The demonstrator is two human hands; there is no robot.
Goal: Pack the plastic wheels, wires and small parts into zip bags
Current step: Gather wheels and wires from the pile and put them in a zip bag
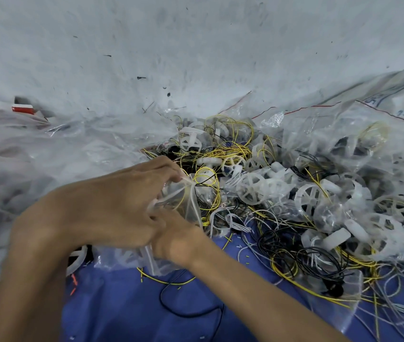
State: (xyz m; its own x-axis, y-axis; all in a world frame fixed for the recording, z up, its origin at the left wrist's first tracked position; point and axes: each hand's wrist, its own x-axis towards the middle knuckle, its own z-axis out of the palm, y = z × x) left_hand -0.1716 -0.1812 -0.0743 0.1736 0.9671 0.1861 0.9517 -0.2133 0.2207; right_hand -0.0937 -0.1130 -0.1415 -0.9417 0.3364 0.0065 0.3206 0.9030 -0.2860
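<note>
A clear zip bag (pixel 183 201) with yellow wire inside sits between both hands at the centre. My left hand (pixel 112 203) pinches its upper edge with fingertips curled. My right hand (pixel 178 238) lies partly under the left and grips the lower part of the same bag. To the right spreads a heap of white plastic wheels (pixel 252 188), yellow wires (pixel 225 149), black wires (pixel 307 257) and small white parts (pixel 336 238).
Filled clear zip bags (pixel 358 149) with red seal lines pile up at the right. Loose clear plastic bags (pixel 23 154) cover the left. A blue cloth (pixel 122 304) lies under my forearms. A pale wall (pixel 196 45) rises behind. A red and white box (pixel 23 108) sits far left.
</note>
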